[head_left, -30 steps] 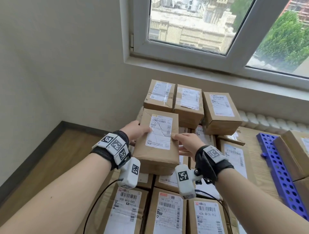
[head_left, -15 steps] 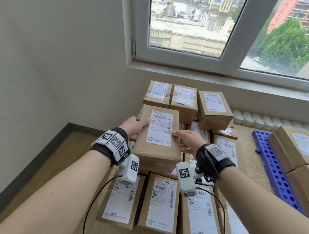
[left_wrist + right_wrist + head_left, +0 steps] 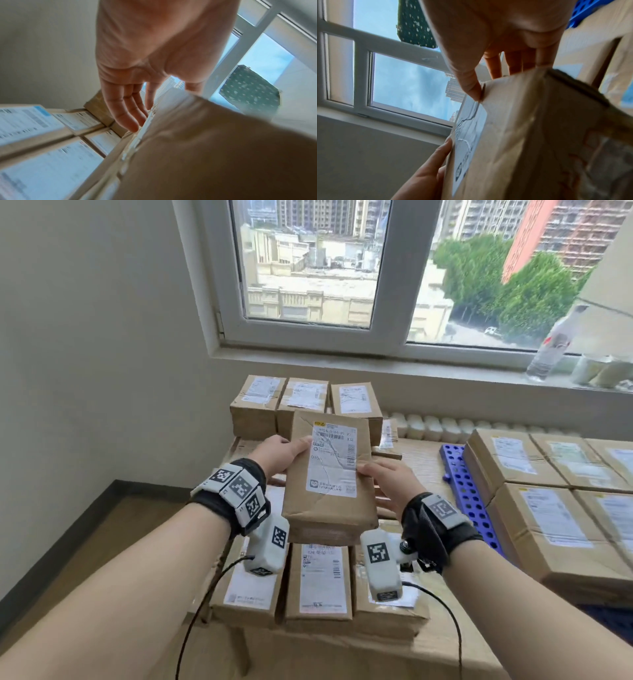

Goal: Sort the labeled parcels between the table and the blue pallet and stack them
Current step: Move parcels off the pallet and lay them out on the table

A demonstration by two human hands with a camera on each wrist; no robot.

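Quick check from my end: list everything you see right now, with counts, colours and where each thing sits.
held parcel: one, brown with white label, lifted above the table stacks, between both hands
far parcels: three on top, brown, by the wall under the window
near parcels: three in a row, brown, at the table's front edge
pallet parcels: several, brown, on the right
blue pallet: one, perforated, right of the table
table: one, light wood
bottle: one, clear, on the windowsill
left hand: grips the parcel's left edge
right hand: grips its right edge
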